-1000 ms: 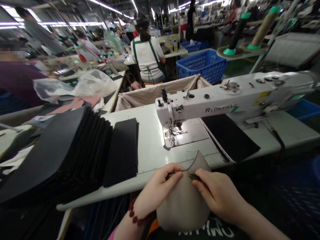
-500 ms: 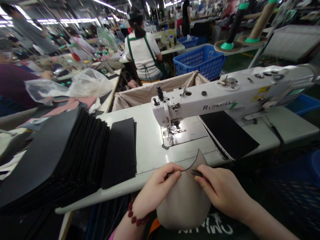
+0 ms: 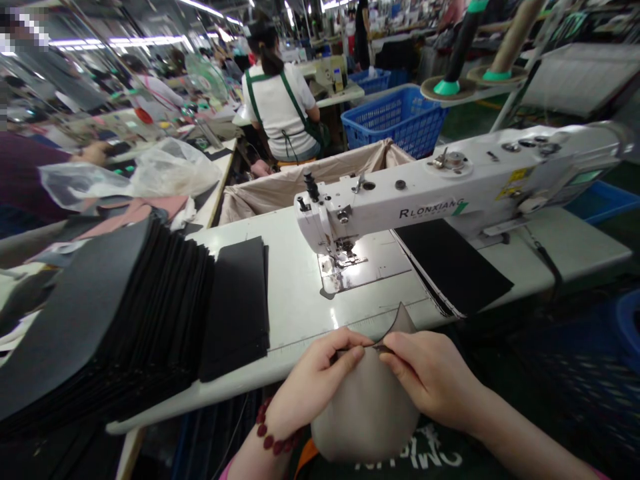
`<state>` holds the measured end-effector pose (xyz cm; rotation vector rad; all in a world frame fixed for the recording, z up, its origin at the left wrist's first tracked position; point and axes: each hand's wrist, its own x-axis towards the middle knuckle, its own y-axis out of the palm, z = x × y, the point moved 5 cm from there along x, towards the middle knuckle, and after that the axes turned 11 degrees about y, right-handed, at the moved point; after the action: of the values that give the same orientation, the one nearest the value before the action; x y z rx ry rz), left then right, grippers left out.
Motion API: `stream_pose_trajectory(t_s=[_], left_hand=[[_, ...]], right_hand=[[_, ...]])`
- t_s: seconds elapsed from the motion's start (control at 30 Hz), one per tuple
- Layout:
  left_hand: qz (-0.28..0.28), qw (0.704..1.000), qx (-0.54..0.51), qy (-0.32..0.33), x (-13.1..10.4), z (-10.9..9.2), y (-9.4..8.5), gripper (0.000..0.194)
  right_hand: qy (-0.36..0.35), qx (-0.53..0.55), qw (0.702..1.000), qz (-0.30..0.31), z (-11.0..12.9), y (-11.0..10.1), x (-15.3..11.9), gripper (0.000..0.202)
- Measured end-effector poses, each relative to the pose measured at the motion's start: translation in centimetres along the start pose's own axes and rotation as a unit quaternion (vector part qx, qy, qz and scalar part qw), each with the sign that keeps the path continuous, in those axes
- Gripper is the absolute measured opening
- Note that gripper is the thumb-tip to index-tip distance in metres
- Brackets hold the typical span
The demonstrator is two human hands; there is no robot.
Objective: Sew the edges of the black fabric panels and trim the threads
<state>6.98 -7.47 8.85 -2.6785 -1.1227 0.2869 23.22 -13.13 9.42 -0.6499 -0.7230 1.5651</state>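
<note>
A curved grey-beige panel of sheet material [image 3: 367,413] hangs bent over my lap, in front of the table's edge. My left hand [image 3: 325,373] pinches its upper edge between thumb and fingers. Close beside it, my right hand [image 3: 433,373] is closed at the same edge, on a small dark tool [image 3: 383,348] with a narrow tip. Most of that tool is hidden by my fingers, so its kind cannot be told. A pointed corner of the panel rises behind my right fingertips. The two hands almost touch.
A sewing machine [image 3: 430,193] stands on the pale table [image 3: 295,300]. Black panels [image 3: 235,300] lie left of its needle, beside a tall stack [image 3: 100,313]; more black pieces [image 3: 455,267] lie under its arm. Behind are a cloth-lined bin [image 3: 270,193], a blue basket [image 3: 395,120] and co-workers.
My right hand has moved slightly left, bringing the dark tool closer to my left fingertips. Less of the tool shows now. The view has shifted a little.
</note>
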Motion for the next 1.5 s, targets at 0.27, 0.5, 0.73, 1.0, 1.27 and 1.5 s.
stream_pose_trajectory(t_s=[0.27, 0.5, 0.73, 1.0, 1.27, 1.5], left_hand=[[-0.001, 0.999, -0.022, -0.041, -0.4, 0.9, 0.1, 0.028], [-0.011, 0.999, -0.030, -0.021, -0.4, 1.1, 0.3, 0.027], [-0.016, 0.998, -0.050, -0.032, -0.5, 1.4, 0.3, 0.025], [-0.014, 0.997, -0.067, -0.046, -0.6, 1.7, 0.4, 0.026], [-0.010, 0.995, -0.086, -0.044, -0.6, 1.6, 0.5, 0.022], [-0.017, 0.996, -0.076, -0.037, -0.6, 1.7, 0.5, 0.022]], right_hand=[[0.102, 0.017, 0.995, -0.013, -2.0, -0.5, -1.0, 0.017], [0.093, -0.021, 0.995, -0.005, -1.2, 1.0, -1.5, 0.016], [0.095, -0.042, 0.995, -0.001, -0.7, 1.4, -1.2, 0.016], [0.087, -0.036, 0.995, -0.017, -0.6, 1.5, -1.5, 0.016], [0.082, -0.040, 0.996, -0.022, -0.5, 1.5, -1.5, 0.016], [0.087, -0.044, 0.994, -0.044, -0.7, 1.8, -1.6, 0.016]])
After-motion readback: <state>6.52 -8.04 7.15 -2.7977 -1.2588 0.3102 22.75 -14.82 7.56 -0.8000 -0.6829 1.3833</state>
